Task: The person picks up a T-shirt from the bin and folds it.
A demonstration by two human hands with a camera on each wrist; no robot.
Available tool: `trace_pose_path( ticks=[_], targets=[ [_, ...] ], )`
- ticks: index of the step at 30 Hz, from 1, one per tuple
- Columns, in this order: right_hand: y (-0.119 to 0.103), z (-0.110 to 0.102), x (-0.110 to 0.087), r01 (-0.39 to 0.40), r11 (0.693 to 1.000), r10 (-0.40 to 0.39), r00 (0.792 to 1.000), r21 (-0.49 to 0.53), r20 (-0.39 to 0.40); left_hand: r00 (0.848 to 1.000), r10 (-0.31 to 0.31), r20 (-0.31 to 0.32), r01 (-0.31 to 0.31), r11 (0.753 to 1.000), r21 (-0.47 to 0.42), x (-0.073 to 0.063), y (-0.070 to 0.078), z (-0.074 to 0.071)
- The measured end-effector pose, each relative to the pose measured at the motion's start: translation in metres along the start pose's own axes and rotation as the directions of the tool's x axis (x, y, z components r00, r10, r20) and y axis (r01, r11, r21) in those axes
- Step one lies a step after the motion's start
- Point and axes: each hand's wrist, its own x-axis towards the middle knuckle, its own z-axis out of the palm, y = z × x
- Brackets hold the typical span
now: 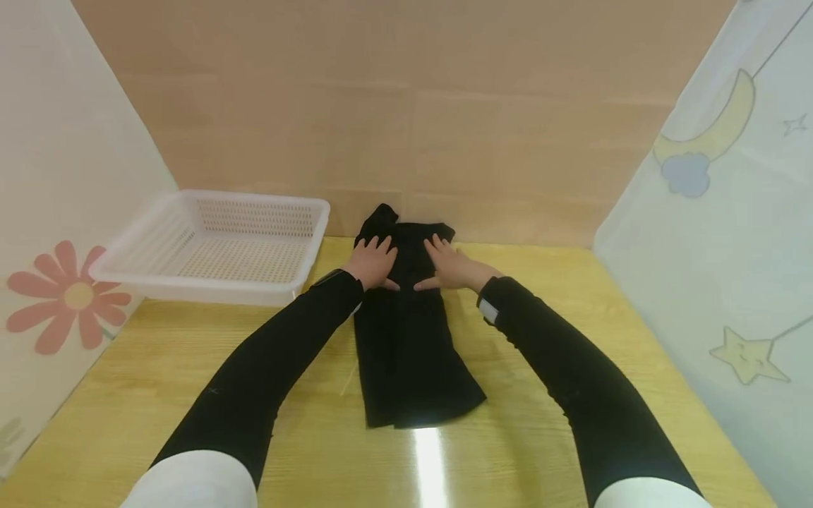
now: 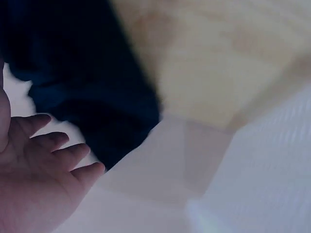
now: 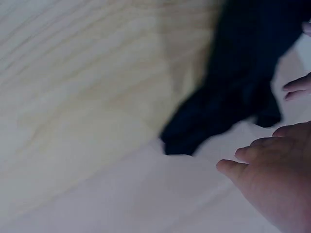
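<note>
A black garment (image 1: 413,360) lies lengthwise on the wooden table, its wider hem towards me and its far end close to the back wall. Over the left side of its upper part is my left hand (image 1: 372,262), fingers extended and spread. My right hand (image 1: 449,264) is opposite, over the right side, also with spread fingers, and the two thumbs point at each other. The left wrist view has my left hand (image 2: 46,170) beside one dark corner of the cloth (image 2: 97,97). In the right wrist view, my right hand (image 3: 277,170) appears near another cloth end (image 3: 209,116).
A white perforated plastic basket (image 1: 248,257) stands at the back left of the table (image 1: 540,437). Behind it rises a brown-covered wall (image 1: 406,127). Pale panels with printed flower, moon and star shapes flank both sides.
</note>
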Motion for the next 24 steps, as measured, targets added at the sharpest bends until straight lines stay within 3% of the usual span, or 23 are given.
trace_pose_path(
  ticks=[3,6,8,10,11,13,14,17,19,21,22,24],
  targets=[
    [-0.006,-0.014,-0.037,0.105,0.983,-0.101,0.994,0.149,-0.036,0.991,0.097,-0.095,-0.089,0.993,0.078,-0.027,0.002,-0.022],
    [-0.012,-0.014,-0.077,0.212,0.948,-0.202,0.977,0.236,-0.063,0.96,0.219,-0.173,-0.189,0.967,0.173,-0.061,0.006,-0.035],
    [-0.011,-0.006,-0.103,0.291,0.938,-0.28,0.956,0.186,-0.085,0.926,0.316,-0.208,-0.267,0.935,0.231,-0.084,0.008,-0.035],
    [-0.005,0.006,-0.124,0.374,0.927,-0.37,0.923,0.024,-0.105,0.881,0.418,-0.222,-0.35,0.891,0.289,-0.107,0.01,-0.029],
    [-0.002,0.013,-0.133,0.415,0.907,-0.421,0.901,-0.079,-0.107,0.856,0.464,-0.227,-0.389,0.868,0.308,-0.118,0.01,-0.024],
    [0.007,0.028,-0.145,0.471,0.832,-0.517,0.85,-0.294,-0.099,0.806,0.548,-0.225,-0.458,0.817,0.35,-0.139,0.008,-0.011],
    [0.011,0.035,-0.15,0.488,0.779,-0.56,0.824,-0.394,-0.086,0.785,0.581,-0.216,-0.486,0.793,0.367,-0.149,0.008,-0.005],
    [0.023,0.056,-0.159,0.536,0.615,-0.66,0.751,-0.578,-0.006,0.751,0.643,-0.15,-0.548,0.734,0.401,-0.176,0.011,0.01],
    [0.028,0.067,-0.161,0.573,0.524,-0.706,0.706,-0.631,0.055,0.745,0.661,-0.089,-0.579,0.708,0.404,-0.188,0.017,0.019],
    [0.029,0.075,-0.162,0.611,0.453,-0.745,0.659,-0.649,0.1,0.746,0.664,-0.046,-0.598,0.7,0.39,-0.195,0.025,0.025],
    [0.029,0.078,-0.162,0.624,0.432,-0.757,0.643,-0.651,0.114,0.748,0.663,-0.033,-0.602,0.699,0.384,-0.198,0.03,0.027],
    [0.027,0.082,-0.162,0.633,0.412,-0.767,0.629,-0.656,0.126,0.759,0.65,-0.035,-0.597,0.717,0.359,-0.199,0.039,0.029]
  ],
)
